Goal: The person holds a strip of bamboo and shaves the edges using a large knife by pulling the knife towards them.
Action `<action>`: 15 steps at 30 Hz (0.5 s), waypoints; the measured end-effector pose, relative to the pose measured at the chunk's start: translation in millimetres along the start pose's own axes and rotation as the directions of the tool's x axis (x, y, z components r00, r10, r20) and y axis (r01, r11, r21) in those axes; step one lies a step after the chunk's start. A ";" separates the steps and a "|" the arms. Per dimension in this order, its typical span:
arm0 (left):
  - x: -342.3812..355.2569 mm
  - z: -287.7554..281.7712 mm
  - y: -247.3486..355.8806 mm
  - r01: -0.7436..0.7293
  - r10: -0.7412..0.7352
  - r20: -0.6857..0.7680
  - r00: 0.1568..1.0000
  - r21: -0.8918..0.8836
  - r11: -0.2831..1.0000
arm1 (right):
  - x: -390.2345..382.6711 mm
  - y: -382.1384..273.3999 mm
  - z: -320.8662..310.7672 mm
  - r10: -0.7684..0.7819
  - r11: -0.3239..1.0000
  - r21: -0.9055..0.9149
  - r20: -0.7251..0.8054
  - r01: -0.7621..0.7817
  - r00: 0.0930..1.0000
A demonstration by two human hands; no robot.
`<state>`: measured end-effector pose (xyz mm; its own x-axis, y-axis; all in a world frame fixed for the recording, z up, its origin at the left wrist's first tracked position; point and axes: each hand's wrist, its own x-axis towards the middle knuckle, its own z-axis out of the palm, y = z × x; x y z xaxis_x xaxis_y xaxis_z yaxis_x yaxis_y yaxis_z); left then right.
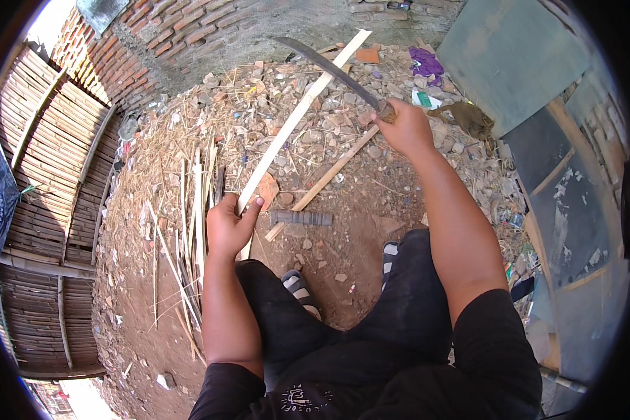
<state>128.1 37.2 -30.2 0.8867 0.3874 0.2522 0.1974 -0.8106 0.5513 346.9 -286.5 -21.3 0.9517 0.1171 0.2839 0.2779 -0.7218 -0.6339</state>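
My left hand [229, 227] is closed around the lower part of a long pale strip of split wood or bamboo [290, 126], which slants up and away to the right. In my right hand [404, 129] is the handle of a machete [343, 78], its dark curved blade pointing up to the left. The blade crosses the strip near its far end; I cannot tell if they touch. Below, on the ground, lies a dark ridged cylindrical piece [301, 218] across a wooden stick [332, 178].
Several thin split strips [197, 203] lie left of my left hand. Stony rubble [315, 157] covers the ground towards a brick wall [182, 31]. A purple cloth [427, 64] lies at the far right. Bamboo slat panels [45, 147] stand left, grey boards [514, 59] right.
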 end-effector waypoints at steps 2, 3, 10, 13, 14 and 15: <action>1.0 3.9 -2.5 -0.023 0.022 0.022 1.000 0.032 0.999 | 5.1 18.1 5.8 0.007 1.000 0.003 -0.095 -0.006 0.995; 0.4 5.9 -3.5 -0.025 0.025 0.012 1.000 0.025 0.999 | 3.6 15.2 5.8 0.012 1.000 0.007 -0.137 -0.011 0.991; 1.0 15.7 -5.7 -0.007 0.007 0.005 1.000 -0.004 1.000 | -17.7 -23.3 10.9 -0.299 0.954 0.012 0.168 0.301 0.939; -1.4 14.5 -0.4 -0.006 0.006 0.051 0.999 -0.007 1.000 | -27.3 -34.7 22.4 -0.528 0.823 -0.059 0.287 0.565 0.799; -2.1 13.5 2.1 -0.001 0.001 0.075 0.997 -0.007 1.000 | -29.5 -38.1 23.3 -0.540 0.810 -0.065 0.305 0.583 0.784; -2.3 13.0 0.6 -0.003 0.004 0.077 0.997 -0.004 1.000 | -30.6 -42.3 23.6 -0.555 0.793 -0.072 0.324 0.605 0.766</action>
<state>131.7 30.1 -40.8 0.9171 0.3493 0.1921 0.1927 -0.8103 0.5534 309.1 -243.4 -20.1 0.6173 0.7113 0.3362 0.7866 -0.5505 -0.2796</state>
